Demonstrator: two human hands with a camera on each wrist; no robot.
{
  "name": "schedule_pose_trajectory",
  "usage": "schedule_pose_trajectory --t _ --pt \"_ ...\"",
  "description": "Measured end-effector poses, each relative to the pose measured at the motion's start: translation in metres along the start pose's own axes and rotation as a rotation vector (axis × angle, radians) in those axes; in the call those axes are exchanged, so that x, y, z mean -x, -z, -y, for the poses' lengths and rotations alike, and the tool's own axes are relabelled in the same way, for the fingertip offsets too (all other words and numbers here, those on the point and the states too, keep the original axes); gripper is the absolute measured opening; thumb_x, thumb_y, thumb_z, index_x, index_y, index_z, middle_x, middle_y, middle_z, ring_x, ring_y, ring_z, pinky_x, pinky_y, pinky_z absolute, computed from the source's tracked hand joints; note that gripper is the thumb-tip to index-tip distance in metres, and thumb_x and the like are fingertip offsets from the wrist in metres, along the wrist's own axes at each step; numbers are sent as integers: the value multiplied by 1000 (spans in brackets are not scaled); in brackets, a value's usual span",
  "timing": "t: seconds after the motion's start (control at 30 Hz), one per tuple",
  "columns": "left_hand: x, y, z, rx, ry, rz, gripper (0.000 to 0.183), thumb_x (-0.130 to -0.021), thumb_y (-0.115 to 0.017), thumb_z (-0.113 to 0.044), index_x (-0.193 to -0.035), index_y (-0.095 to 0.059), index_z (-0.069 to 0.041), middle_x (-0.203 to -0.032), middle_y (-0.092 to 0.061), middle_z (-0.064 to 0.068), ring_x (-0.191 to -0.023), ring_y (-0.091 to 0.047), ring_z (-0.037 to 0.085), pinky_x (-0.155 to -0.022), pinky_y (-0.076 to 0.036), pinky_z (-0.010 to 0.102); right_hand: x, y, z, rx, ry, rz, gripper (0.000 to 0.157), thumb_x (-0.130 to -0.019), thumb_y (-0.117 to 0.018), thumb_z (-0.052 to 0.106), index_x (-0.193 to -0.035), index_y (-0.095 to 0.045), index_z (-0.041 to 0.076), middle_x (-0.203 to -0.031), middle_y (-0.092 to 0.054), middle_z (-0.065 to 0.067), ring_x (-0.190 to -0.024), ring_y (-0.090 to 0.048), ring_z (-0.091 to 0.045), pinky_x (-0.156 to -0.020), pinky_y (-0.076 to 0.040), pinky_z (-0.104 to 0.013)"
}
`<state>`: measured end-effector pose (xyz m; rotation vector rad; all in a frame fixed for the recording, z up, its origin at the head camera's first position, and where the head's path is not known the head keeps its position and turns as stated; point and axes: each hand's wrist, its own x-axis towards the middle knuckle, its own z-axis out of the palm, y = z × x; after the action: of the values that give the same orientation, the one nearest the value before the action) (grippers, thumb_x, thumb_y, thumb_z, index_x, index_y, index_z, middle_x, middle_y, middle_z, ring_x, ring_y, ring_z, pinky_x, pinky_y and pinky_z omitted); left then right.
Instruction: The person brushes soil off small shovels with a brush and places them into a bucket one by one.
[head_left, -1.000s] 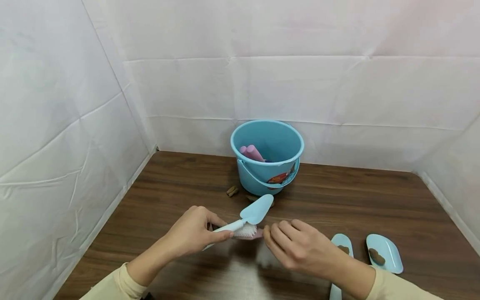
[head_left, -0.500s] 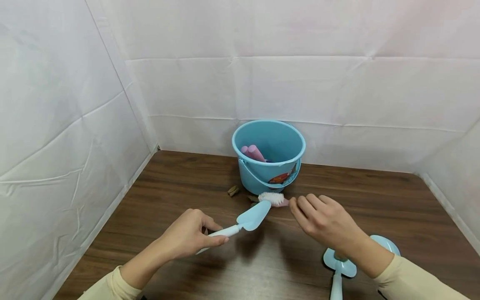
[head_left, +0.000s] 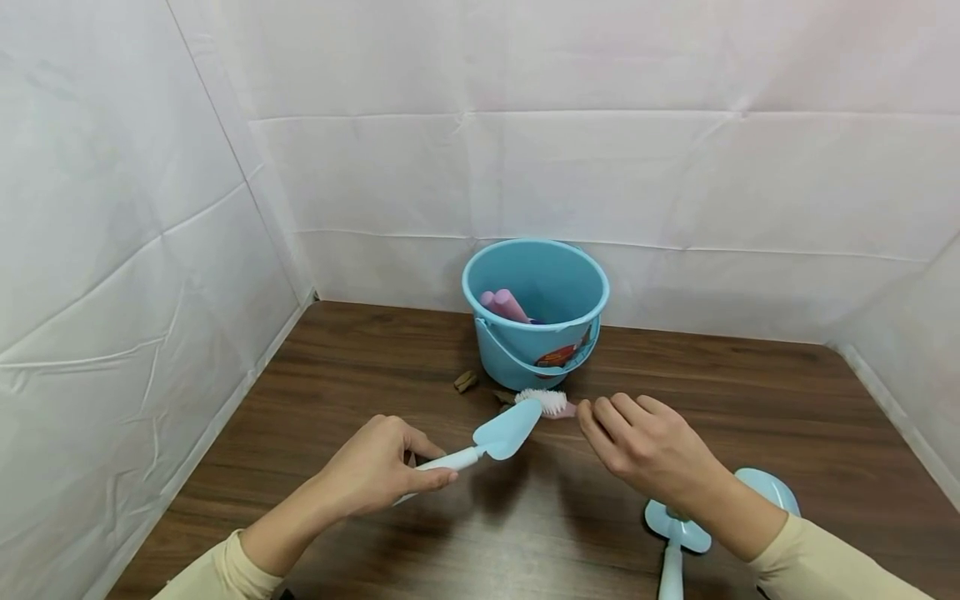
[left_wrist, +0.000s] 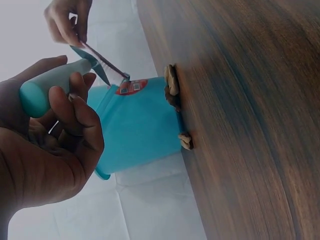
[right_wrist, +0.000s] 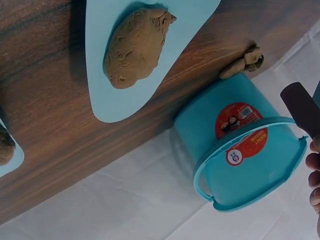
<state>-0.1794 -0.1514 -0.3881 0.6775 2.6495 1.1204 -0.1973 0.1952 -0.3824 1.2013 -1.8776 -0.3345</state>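
My left hand [head_left: 375, 471] pinches the white handle of a light blue toy trowel [head_left: 506, 432], its blade raised above the table and pointing toward the bucket. My right hand [head_left: 648, 446] grips a small pink brush [head_left: 546, 403] with white bristles by its handle end. The brush head is at the tip of the trowel blade; whether they touch I cannot tell. Behind both tools stands a blue bucket [head_left: 504, 360] with pink handles [head_left: 510, 305] inside. Brown clay lumps [head_left: 465, 382] lie at its foot, partly hidden by brush and trowel.
At the right, partly under my right forearm, lie a second light blue tool [head_left: 673, 567] and a light blue scoop [head_left: 772, 490]. In the right wrist view a brown clay piece [right_wrist: 137, 50] sits on a blue blade. White sheets [head_left: 480, 175] enclose the wooden table [head_left: 360, 367].
The right hand has carried the brush from beside the left hand forward and right to the trowel's tip. The trowel has shifted slightly toward me. Over the last half second little differs.
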Motion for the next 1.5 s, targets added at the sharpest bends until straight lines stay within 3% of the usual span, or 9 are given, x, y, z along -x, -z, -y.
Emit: schedule_pose_trajectory --t 0.3,0.5,0.63,0.97,1.1,1.3,1.5 --pt "1 6 -3 2 22 -27 14 -83 -84 -38 -87 -82 -25 -62 -62 -14 -52 -47 4 -45 -40 25 3 -2 3 -9 -29 14 32 -107 -38 0 -103 -70 -5 -83 -61 -15 -65 -57 -26 -49 -45 -31" --pt "0 24 -9 16 48 -66 17 -83 -83 -39 -89 -81 -24 -64 -64 -11 -53 -48 6 -45 -41 26 5 0 6 -21 -58 18 35 -107 -36 0 -104 -70 -5 -85 -63 -15 -65 -56 -27 -48 -43 -32" --pt "-8 40 -14 2 52 -100 15 -84 -83 -39 -89 -81 -25 -65 -66 -9 -53 -50 9 -46 -43 28 6 1 8 -11 -72 7 34 -107 -37 0 -103 -71 -4 -85 -64 -14 -66 -56 -26 -48 -42 -32" --pt "-55 72 -29 -176 43 -212 25 -85 -80 -44 -87 -79 -19 -66 -66 -5 -54 -53 13 -50 -44 32 -1 8 14 29 -109 -42 29 -106 -43 3 -95 -69 -3 -77 -61 -13 -62 -54 -26 -50 -34 -32" --pt "-75 77 -33 -245 55 -245 28 -84 -80 -46 -85 -79 -18 -66 -66 -5 -56 -54 16 -51 -44 32 -1 10 17 45 -122 -26 28 -106 -42 2 -95 -67 -2 -75 -60 -12 -62 -52 -26 -50 -34 -33" --pt "-101 81 -42 -424 49 -292 33 -79 -83 -49 -69 -71 -19 -62 -63 -4 -59 -55 19 -48 -42 34 1 11 22 50 -153 2 28 -107 -40 3 -94 -65 -1 -72 -55 -11 -60 -50 -26 -50 -33 -32" --pt "-127 83 -50 -565 51 -313 41 -82 -77 -52 -61 -63 -20 -58 -54 -4 -60 -53 19 -48 -39 34 4 10 28 44 -177 20 28 -107 -40 5 -94 -65 0 -72 -57 -10 -61 -52 -25 -51 -34 -32"
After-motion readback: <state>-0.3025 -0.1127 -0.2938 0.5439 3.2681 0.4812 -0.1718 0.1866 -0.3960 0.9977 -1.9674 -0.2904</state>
